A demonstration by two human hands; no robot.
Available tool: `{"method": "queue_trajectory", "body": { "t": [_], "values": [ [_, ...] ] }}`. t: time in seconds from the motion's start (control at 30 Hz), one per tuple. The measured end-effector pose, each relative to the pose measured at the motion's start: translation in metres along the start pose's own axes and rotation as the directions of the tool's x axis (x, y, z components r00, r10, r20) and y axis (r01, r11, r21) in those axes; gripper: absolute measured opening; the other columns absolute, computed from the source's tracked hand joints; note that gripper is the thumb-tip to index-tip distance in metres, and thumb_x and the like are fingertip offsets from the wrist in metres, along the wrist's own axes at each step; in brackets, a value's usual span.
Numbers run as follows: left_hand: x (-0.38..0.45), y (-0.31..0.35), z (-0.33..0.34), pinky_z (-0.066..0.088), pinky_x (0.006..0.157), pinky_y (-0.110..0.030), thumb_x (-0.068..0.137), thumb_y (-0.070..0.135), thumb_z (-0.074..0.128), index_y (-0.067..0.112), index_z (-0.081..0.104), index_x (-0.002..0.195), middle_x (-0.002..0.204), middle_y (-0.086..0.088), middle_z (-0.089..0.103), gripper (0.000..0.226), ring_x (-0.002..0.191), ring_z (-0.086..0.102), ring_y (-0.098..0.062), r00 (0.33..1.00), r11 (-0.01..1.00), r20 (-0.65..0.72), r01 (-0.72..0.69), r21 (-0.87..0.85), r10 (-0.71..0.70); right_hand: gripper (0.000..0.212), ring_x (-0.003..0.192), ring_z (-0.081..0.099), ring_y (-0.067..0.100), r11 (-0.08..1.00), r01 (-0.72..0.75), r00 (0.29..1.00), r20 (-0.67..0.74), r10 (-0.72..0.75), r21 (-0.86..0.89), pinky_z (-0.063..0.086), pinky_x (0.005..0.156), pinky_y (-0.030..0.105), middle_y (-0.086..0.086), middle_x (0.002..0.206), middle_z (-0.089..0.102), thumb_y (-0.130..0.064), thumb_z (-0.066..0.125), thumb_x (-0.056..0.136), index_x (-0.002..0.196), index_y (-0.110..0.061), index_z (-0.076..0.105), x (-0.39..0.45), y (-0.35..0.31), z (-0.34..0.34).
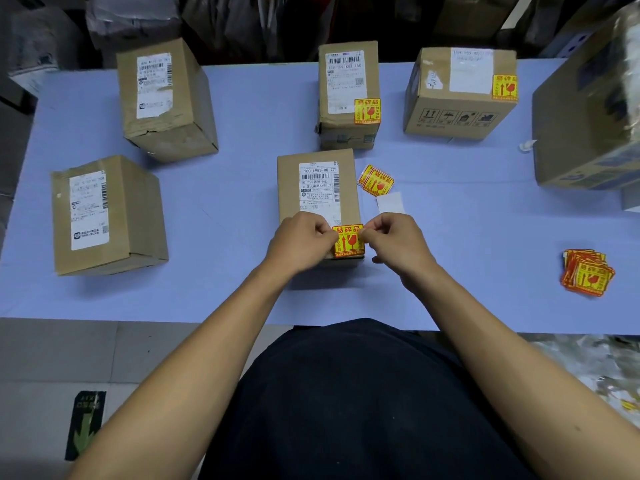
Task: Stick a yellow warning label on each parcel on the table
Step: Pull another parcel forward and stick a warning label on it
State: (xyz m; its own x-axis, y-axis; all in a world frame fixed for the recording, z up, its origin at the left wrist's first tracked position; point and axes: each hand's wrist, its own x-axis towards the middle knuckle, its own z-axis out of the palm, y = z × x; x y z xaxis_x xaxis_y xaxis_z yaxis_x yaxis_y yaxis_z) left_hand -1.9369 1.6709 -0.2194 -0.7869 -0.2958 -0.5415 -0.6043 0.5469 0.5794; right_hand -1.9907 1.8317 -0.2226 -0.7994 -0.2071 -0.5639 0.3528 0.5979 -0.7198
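Head view is showing a yellow label [349,241] being laid on the near right corner of the middle parcel [317,188], just below its white shipping slip. Both hands are pinching the label's top edge: the left hand [301,242] is closing finger and thumb on the top left corner, the right hand [394,239] on the top right. The label is lying square to the box, its lower edge reaching the near edge of the lid and looking slightly folded over it; whether it is already stuck flat I cannot tell. So the coming move, as I judge it, is turning on pressing downward and toward the body from the pinched top edge, and both hands are equally close.

The label is glossy, thin and roughly square, with red print; the parcel is matt brown cardboard, taped, longer far to near.

Two far parcels, one just beyond [348,93] and one to its right [460,91], are carrying labels. Two parcels on the left, far [166,98] and near [107,216], are showing none. A loose pair of labels [376,180] and a white backing slip [390,202] are lying just right of the middle parcel, and a label stack [587,271] is sitting well apart at the right on the pale blue desk [242,188].
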Motion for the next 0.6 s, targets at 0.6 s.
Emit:
{"method": "queue_trajectory", "body": {
  "t": [0.6],
  "values": [
    [-0.0013,0.0083,-0.0018,0.05,0.064,-0.031,0.085,0.028,0.058,0.015,0.07,0.076,0.076,0.001,0.073,0.02,0.08,0.065,-0.019,1.0,0.976,0.005,-0.011,0.218,0.01,0.012,0.088,0.067,0.018,1.0,-0.023,0.999,0.025,0.023,-0.004,0.055,0.058,0.026,0.003,0.086,0.067,-0.012,0.061,0.093,0.084,-0.01,0.069,0.0075,0.0072,0.0053]
  ]
}}
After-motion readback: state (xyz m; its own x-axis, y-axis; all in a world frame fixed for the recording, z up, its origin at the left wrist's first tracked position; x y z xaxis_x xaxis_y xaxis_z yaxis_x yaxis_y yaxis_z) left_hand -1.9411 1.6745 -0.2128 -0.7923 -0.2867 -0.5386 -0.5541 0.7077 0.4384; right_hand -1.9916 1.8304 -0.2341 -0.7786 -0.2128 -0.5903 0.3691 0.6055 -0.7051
